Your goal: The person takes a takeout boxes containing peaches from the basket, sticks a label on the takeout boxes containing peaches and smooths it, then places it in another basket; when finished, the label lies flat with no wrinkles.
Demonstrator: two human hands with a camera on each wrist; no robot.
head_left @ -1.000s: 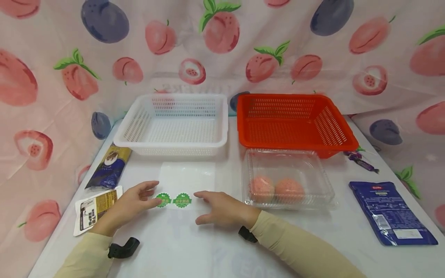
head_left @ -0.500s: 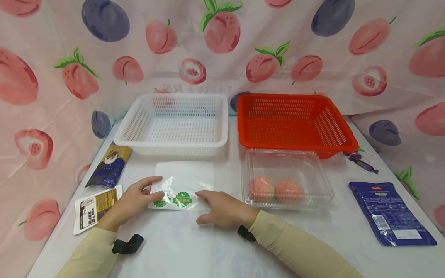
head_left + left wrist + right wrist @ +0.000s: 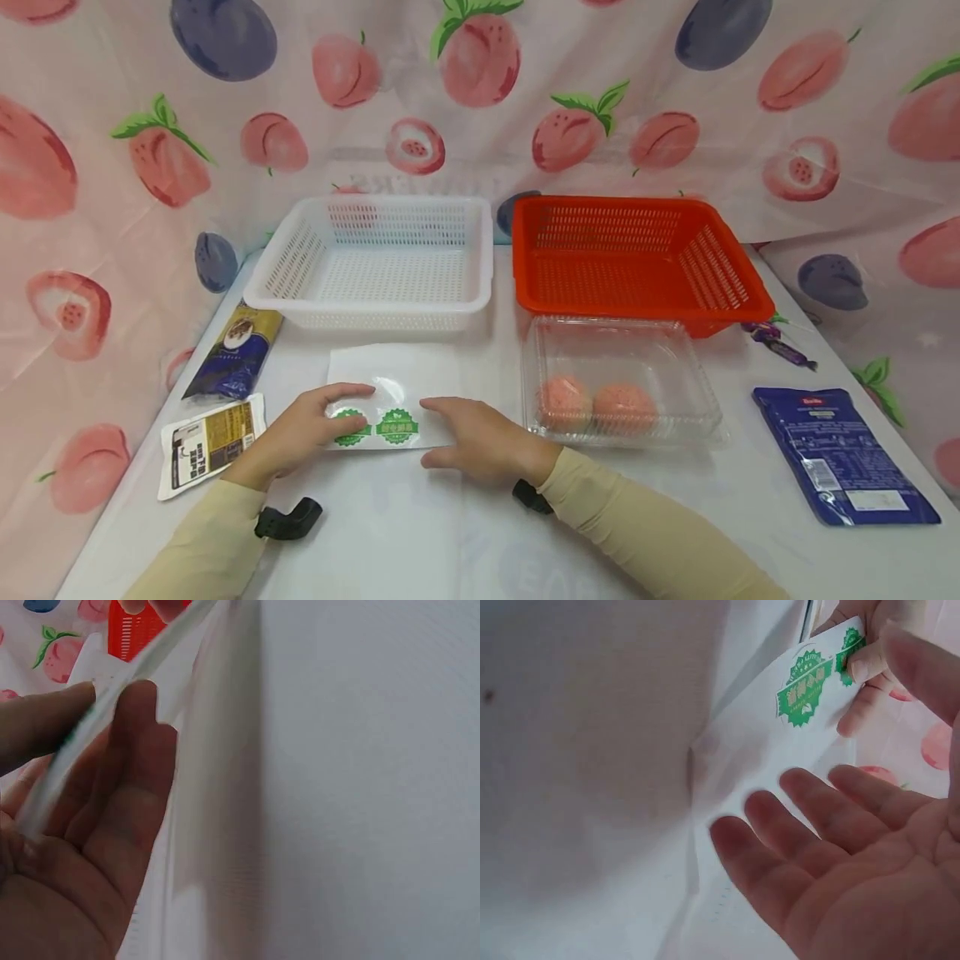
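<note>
My left hand (image 3: 307,429) pinches the lower left of a flat, glossy white plastic bag (image 3: 420,379) printed with two green badges. In the left wrist view the thumb lies on one face of the bag and the fingers (image 3: 135,772) on the other. My right hand (image 3: 483,442) is at the bag's lower right corner, thumb and index finger spread apart. Its fingers are extended beside the bag in the right wrist view, where the green badge (image 3: 804,690) shows clearly and the bag's near edge is lifted.
Behind the bag stand a white basket (image 3: 375,310) and a red basket (image 3: 637,310). A clear plastic box (image 3: 660,375) with two pink balls (image 3: 622,408) is at the right. Snack packets (image 3: 234,350) lie left; a blue pouch (image 3: 840,458) and wrapped candies (image 3: 783,346) lie right.
The left hand has moved right and now holds the bag, which has shifted slightly left and tilted up at its near edge. The right hand has stayed nearly in place.
</note>
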